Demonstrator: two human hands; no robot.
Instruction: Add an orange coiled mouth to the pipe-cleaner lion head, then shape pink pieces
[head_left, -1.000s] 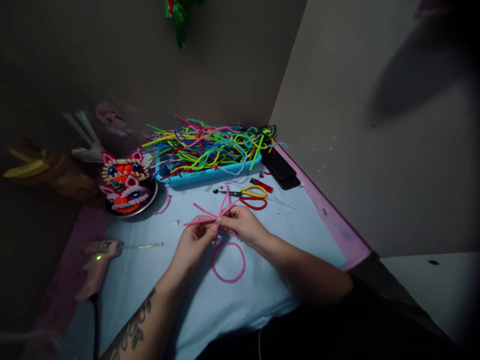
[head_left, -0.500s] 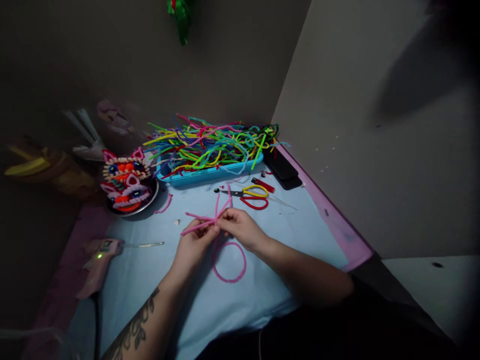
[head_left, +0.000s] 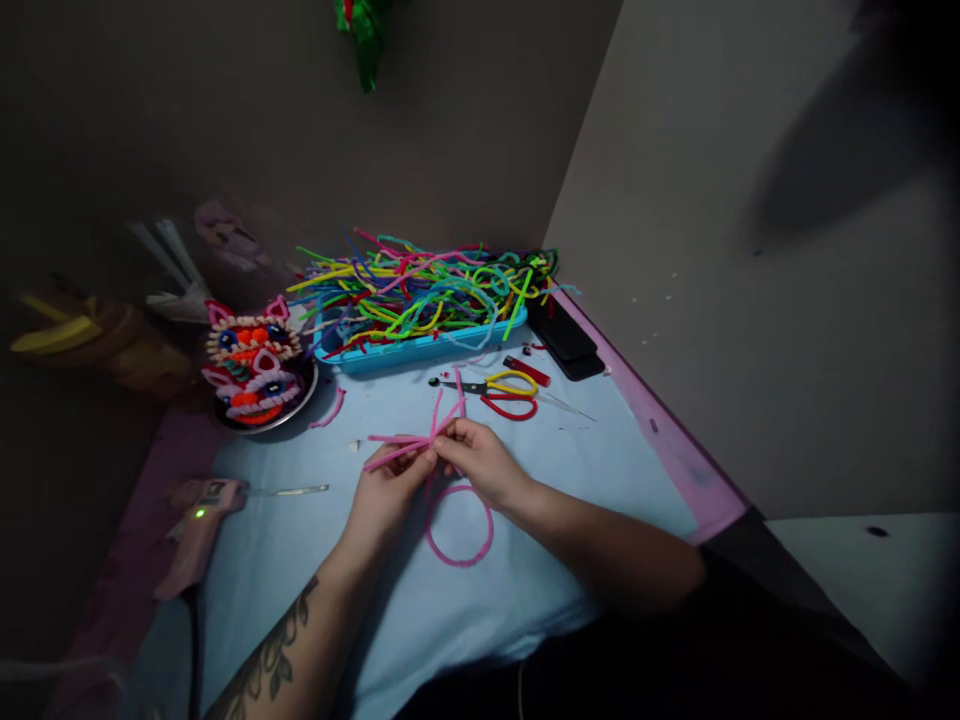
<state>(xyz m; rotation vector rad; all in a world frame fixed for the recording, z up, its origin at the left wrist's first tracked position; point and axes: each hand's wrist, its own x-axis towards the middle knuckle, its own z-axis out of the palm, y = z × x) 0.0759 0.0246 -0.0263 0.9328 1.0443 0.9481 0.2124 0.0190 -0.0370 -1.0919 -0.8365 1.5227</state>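
Note:
Several pink pipe cleaners (head_left: 397, 440) cross in a bundle between my hands, their loose ends spreading to the left and upward. My left hand (head_left: 390, 485) pinches the bundle from the left side. On the right, my right hand (head_left: 480, 455) is closed on it near the crossing point, fingertips almost meeting those of the left. A ring of pink pipe cleaner (head_left: 460, 563) lies just below the hands on the light blue cloth (head_left: 600, 500). Parts of the bundle are hidden behind my fingers.
Scissors (head_left: 510, 393), a red lighter (head_left: 527, 370) and a dark phone-like slab (head_left: 566, 340) lie ahead. Behind stands a blue tray (head_left: 420, 353) heaped with coloured pipe cleaners. Left are a bowl (head_left: 289, 418) of fuzzy animal-faced figures and a pink glue gun (head_left: 199, 535).
The pink ends on the left have shifted slightly closer together. Both hands keep their hold in nearly the same place.

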